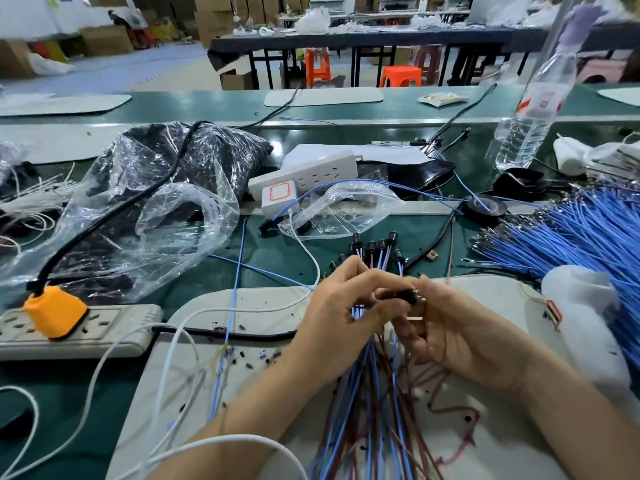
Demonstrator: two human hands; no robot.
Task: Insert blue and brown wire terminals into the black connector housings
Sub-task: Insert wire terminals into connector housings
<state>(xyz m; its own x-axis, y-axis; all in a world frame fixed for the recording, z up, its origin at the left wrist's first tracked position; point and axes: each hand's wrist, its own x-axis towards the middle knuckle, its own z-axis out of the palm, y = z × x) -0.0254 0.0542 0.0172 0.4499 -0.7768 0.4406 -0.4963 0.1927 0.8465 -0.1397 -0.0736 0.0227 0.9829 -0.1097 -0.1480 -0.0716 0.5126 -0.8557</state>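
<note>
Two hands meet over a pale mat (263, 306) on a green bench (69, 393). The left hand (341, 306) grips a bundle of blue and brown wires (374, 393), with fitted housings (377, 245) fanning above its knuckles. The right hand (460, 334) pinches one black housing (403, 295) (mostly hidden by fingertips, terminals blurred). The bottle (533, 112) label is unreadable. Cartons (107, 39) and orange stools (400, 76) stand in the room behind.

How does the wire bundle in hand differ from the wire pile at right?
The blue and brown wire bundle gripped by the left hand mixes two colours; the loose blue wire pile is one colour. The bundle's tips wear black housings; the pile's tips are bare metal terminals. Both are thin insulated wires.
</note>
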